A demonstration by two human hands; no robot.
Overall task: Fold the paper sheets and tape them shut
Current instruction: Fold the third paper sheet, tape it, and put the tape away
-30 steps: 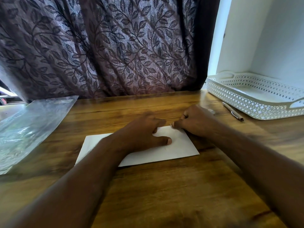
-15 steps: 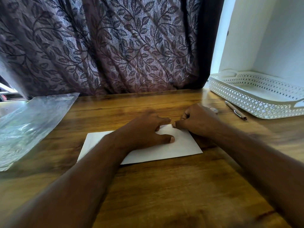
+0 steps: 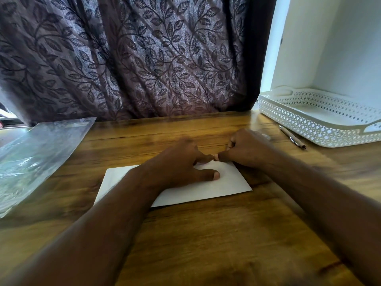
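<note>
A folded white paper sheet (image 3: pixel 226 185) lies flat on the wooden table (image 3: pixel 206 234), in the middle. My left hand (image 3: pixel 181 166) rests on top of it with the fingers spread, thumb pressed on the sheet. My right hand (image 3: pixel 245 149) is curled into a loose fist at the sheet's far right edge. Its thumb tip presses down there and touches my left index fingertip. Whether anything is pinched under the thumb is hidden. Both forearms cover the sheet's middle and right corner.
A crumpled clear plastic bag (image 3: pixel 35 153) lies at the left. At the right stands a white perforated tray (image 3: pixel 321 122), with a pen (image 3: pixel 291 139) on the table in front of it. A small clear object (image 3: pixel 266 136) peeks out behind my right hand. A leaf-patterned curtain (image 3: pixel 134 58) hangs behind.
Both hands stay almost in place on the sheet. My left index finger has stretched slightly to meet my right thumb at the far edge.
</note>
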